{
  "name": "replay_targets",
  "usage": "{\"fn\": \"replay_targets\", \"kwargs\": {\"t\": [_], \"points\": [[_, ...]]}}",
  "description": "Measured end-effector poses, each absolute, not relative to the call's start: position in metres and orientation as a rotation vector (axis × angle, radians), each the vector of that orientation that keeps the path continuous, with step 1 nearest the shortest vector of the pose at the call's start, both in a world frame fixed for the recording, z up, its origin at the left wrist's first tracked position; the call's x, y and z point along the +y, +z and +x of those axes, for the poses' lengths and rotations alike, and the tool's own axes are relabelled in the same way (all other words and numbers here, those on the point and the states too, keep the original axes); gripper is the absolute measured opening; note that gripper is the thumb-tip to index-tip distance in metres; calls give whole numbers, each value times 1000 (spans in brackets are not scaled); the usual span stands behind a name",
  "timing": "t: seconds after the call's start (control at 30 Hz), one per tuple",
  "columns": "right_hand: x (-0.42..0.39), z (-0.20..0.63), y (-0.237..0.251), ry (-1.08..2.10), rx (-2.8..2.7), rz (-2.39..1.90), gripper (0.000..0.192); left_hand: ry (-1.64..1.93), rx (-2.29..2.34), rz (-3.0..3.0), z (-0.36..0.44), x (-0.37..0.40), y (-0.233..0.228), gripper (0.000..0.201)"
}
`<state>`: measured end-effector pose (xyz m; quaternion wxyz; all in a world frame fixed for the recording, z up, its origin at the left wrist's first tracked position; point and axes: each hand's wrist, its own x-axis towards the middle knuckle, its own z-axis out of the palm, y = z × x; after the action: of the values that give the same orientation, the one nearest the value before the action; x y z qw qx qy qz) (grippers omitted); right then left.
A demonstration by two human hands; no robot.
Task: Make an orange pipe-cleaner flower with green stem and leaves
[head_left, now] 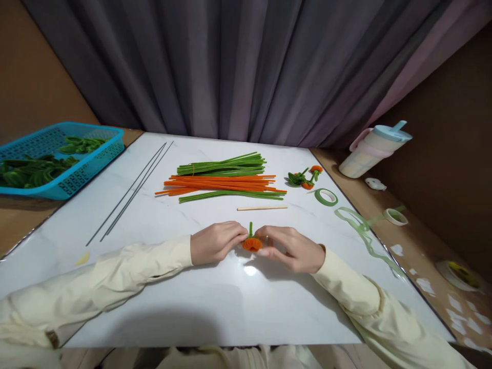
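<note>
Between my hands is a small orange pipe-cleaner pumpkin with a green stem standing up from its top. My left hand pinches its left side with thumb and fingers pressed together. From the right, the thumb and fingertips of my right hand close on the pumpkin's other side. Just beyond lies a thin wooden stick. Behind the stick are green pipe cleaners and orange pipe cleaners in bundles, with a smaller green bunch in front.
A blue basket of green pieces stands at left, beside thin dark wires. At right lie finished orange-and-green pieces, green tape, a loose green ribbon and paper scraps. A tumbler stands behind.
</note>
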<state>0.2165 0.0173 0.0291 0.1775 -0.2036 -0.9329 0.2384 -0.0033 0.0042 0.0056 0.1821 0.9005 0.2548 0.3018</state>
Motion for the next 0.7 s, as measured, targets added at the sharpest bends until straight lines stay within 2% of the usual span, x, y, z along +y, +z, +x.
{"fn": "replay_targets", "kwargs": {"t": [0.17, 0.37, 0.7], "points": [[15, 212, 23, 694, -2603, -644, 28, 815, 731, 2487, -3, 3, 6, 21], [14, 208, 21, 837, -2526, -503, 34, 725, 592, 2499, -1, 0, 9, 25], [11, 208, 25, 958, -2369, -686, 27, 741, 757, 2177, 1, -7, 15, 29]]}}
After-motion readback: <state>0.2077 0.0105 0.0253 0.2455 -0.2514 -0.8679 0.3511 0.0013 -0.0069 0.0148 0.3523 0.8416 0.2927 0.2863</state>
